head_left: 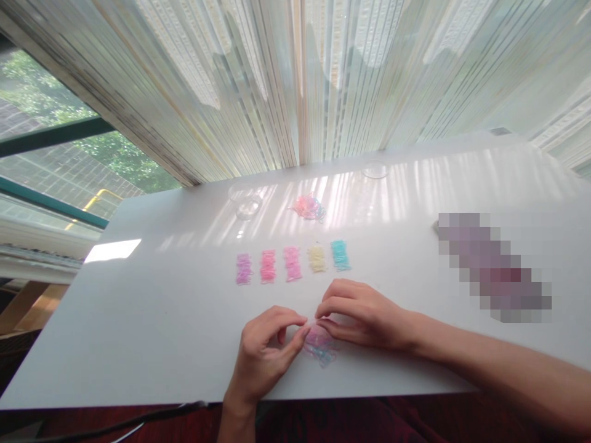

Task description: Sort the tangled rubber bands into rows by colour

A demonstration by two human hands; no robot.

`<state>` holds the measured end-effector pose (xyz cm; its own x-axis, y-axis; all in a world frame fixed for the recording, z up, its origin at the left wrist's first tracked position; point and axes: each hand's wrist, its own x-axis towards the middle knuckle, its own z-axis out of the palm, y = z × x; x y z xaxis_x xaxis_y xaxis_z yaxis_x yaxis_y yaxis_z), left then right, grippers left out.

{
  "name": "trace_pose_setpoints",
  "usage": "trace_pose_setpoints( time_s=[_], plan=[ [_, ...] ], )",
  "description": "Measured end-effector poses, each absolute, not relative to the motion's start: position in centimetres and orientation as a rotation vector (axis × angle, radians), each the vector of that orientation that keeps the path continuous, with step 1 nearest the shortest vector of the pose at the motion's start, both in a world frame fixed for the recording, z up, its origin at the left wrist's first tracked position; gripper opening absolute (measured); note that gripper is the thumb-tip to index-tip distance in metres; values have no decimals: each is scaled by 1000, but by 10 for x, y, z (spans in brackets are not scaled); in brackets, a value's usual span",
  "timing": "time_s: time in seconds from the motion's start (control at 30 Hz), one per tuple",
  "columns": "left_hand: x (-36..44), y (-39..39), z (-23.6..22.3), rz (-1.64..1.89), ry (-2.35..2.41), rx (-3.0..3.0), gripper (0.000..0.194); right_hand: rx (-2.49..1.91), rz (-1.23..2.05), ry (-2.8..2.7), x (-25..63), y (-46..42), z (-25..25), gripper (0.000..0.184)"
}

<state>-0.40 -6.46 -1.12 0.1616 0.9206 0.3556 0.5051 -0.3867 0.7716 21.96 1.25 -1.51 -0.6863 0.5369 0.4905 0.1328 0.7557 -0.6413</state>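
My left hand [270, 344] is closed in a pinch, thumb and forefinger nearly meeting at the upper left of a loose mixed pile of thin coloured loops [322, 352], which look like small elastic bands. Opposite it, my right hand [364, 314] pinches at the top of this pile, its fingertips close to the left ones. Whatever lies between the fingertips is too small to make out. Beyond my hands runs a row of neat stacks of the same loops: purple [244, 269], coral pink [268, 266], light pink [292, 264], yellow [317, 259] and turquoise [341, 255].
Behind the row lies another mixed heap of loops [309, 207]. A clear round dish [249, 207] stands to its left, and a clear round lid or dish [375, 169] at the back. A blurred-out object [494, 267] lies right on the white table [175, 326]. Striped curtains [295, 80] hang behind.
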Motion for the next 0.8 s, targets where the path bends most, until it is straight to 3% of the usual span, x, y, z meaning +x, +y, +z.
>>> trace_pose_setpoints(
  time_s=[0.8],
  plan=[
    [-6,-65,-14,1171,1321,1949,14,-489,742,-2243,220,13,-14,17]
  ],
)
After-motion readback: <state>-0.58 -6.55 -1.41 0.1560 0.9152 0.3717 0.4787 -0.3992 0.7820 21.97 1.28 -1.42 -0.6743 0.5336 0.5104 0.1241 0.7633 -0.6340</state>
